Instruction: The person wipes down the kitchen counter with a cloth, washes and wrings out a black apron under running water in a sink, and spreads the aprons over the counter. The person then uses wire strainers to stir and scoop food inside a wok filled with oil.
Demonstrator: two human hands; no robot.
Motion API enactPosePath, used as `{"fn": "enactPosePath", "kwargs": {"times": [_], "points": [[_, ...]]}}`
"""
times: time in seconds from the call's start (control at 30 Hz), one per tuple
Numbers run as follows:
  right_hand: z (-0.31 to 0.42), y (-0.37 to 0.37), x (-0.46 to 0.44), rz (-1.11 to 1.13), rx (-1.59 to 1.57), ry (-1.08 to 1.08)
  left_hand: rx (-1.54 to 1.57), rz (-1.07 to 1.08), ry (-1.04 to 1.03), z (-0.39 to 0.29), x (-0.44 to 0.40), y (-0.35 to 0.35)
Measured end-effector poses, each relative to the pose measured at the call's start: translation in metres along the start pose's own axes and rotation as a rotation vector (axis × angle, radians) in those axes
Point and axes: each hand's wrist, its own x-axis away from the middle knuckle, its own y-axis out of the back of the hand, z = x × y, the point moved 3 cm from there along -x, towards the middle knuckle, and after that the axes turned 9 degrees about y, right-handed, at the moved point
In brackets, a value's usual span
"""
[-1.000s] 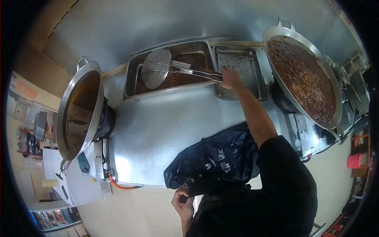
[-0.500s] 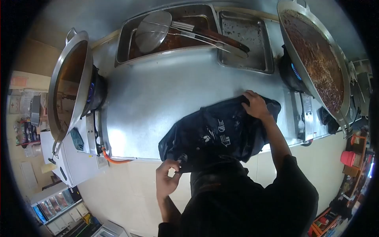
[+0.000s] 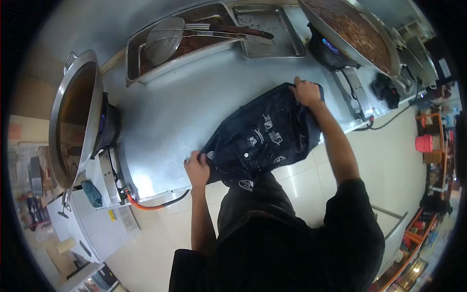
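Observation:
A dark apron-like cloth (image 3: 262, 134), black with white printed figures and one pale round button, is stretched between my hands over the steel counter's front edge. My left hand (image 3: 197, 170) is closed on its left edge, fingers curled over the cloth. At the upper right corner my right hand (image 3: 308, 92) grips the fabric, partly hiding its fingertips. The cloth's lower part hangs in front of my legs, creased on its right side.
A wide wok (image 3: 75, 117) on a lit burner stands left; another wok (image 3: 355, 34) with reddish-brown contents sits over flame at right. Behind are a deep tray (image 3: 182, 65) holding a strainer (image 3: 165, 41), and a flat tray (image 3: 294, 51). An orange hose (image 3: 138, 204) runs along the front edge.
Both hands have moved up and away from my body, drawing the cloth farther over the counter and spreading it more. The camera view has also turned and shifted.

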Motion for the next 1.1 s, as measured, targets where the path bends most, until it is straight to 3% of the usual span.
{"fn": "enactPosePath", "kwargs": {"times": [0.03, 0.07, 0.13, 0.3, 0.37, 0.4, 0.43, 0.47, 0.5, 0.53, 0.57, 0.6, 0.7, 0.77, 0.83, 0.87, 0.93, 0.97, 1.0, 1.03, 1.07, 1.1], "points": [[-0.002, 0.014, 0.010, 0.033, 0.024, -0.001, 0.219, 0.072, 0.114, 0.006, -0.003, 0.005], [-0.023, 0.019, 0.018, 0.014, -0.087, 0.177, 0.368, 0.048, 0.021, 0.005, -0.005, 0.020], [-0.042, 0.070, 0.050, -0.009, -0.220, 0.301, 0.605, 0.081, -0.049, -0.005, -0.008, 0.063], [-0.035, 0.208, 0.125, 0.116, -0.294, 0.227, 0.358, 0.327, -0.345, -0.043, -0.017, 0.185], [-0.033, 0.245, 0.143, -0.036, -0.182, 0.310, 0.375, 0.264, -0.410, -0.059, -0.021, 0.216], [-0.032, 0.259, 0.154, -0.147, -0.112, 0.204, 0.347, 0.267, -0.400, -0.065, -0.022, 0.232], [-0.018, 0.280, 0.156, -0.079, -0.033, 0.240, 0.319, 0.268, -0.388, -0.071, -0.024, 0.248], [-0.013, 0.291, 0.166, -0.254, -0.029, 0.352, 0.290, 0.270, -0.370, -0.074, -0.024, 0.258], [-0.006, 0.305, 0.173, -0.267, 0.044, 0.410, 0.312, 0.294, -0.364, -0.074, -0.024, 0.262], [-0.047, 0.292, 0.184, -0.404, -0.321, 0.551, 0.332, 0.311, -0.354, -0.072, -0.025, 0.268], [-0.084, 0.284, 0.204, -0.370, -0.102, 0.130, 0.348, 0.303, -0.335, -0.068, -0.027, 0.279], [-0.114, 0.279, 0.209, -0.168, -0.003, 0.100, 0.365, 0.288, -0.382, -0.060, -0.024, 0.285], [-0.204, 0.257, 0.221, -0.365, -0.212, 0.147, 0.335, 0.208, -0.466, -0.055, -0.019, 0.298], [-0.238, 0.245, 0.202, -0.428, -0.396, 0.190, 0.296, 0.248, -0.358, -0.052, -0.038, 0.294], [-0.209, 0.234, 0.143, -0.251, -0.527, 0.231, 0.272, 0.244, -0.310, -0.039, -0.071, 0.271], [-0.149, 0.240, 0.139, -0.242, -0.491, 0.179, 0.236, 0.144, -0.371, -0.037, -0.076, 0.261], [-0.111, 0.211, 0.117, -0.406, -0.103, 0.172, 0.142, -0.009, -0.429, -0.020, -0.098, 0.227], [-0.103, 0.181, 0.103, -0.311, 0.132, -0.044, 0.076, -0.084, -0.428, -0.009, -0.105, 0.204], [-0.082, 0.141, 0.094, -0.469, 0.775, 0.055, -0.091, -0.252, -0.406, -0.003, -0.105, 0.181], [-0.080, 0.104, 0.067, -0.438, 0.828, 0.021, -0.256, -0.426, -0.374, -0.001, -0.101, 0.159], [-0.014, 0.096, 0.095, -0.477, 0.844, -0.056, -0.297, -0.440, -0.380, 0.002, -0.086, 0.132], [0.023, 0.082, 0.100, -0.561, 0.650, -0.085, -0.355, -0.472, -0.382, -0.005, -0.080, 0.118]]}}
